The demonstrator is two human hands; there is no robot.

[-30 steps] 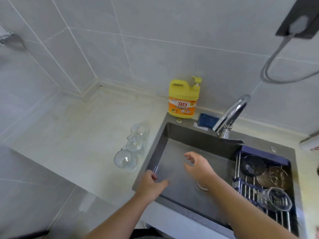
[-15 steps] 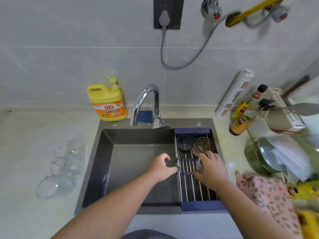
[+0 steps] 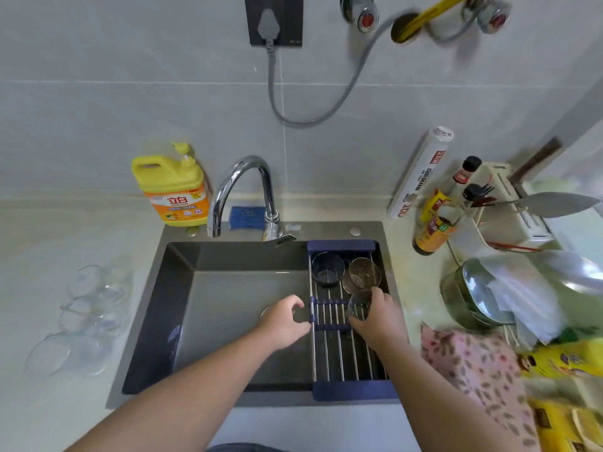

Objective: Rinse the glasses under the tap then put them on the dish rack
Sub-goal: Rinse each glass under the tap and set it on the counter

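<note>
Two bare forearms reach in over the near edge of the dark sink point(image 3: 156, 321). The left hand point(image 3: 284, 321) hangs above the basin, its fingers curled in a loose C by the left rail of the dish rack point(image 3: 342, 353); I cannot tell whether it has hold of the rail. The right hand point(image 3: 378, 318) is wrapped round a clear glass point(image 3: 359, 306) on the rack bars. Just beyond stand a dark glass point(image 3: 328, 269) and another clear one point(image 3: 364, 275). More unwashed glasses point(image 3: 88, 314) lie on the pale counter point(image 3: 39, 239) to the left, and a pink patterned cloth point(image 3: 473, 370) lies to the right. Farther back are the chrome tap point(image 3: 241, 190), a yellow detergent bottle point(image 3: 173, 187) and a blue sponge point(image 3: 246, 216). Grey wall tiles rise behind, carrying a black socket point(image 3: 274, 19).
</note>
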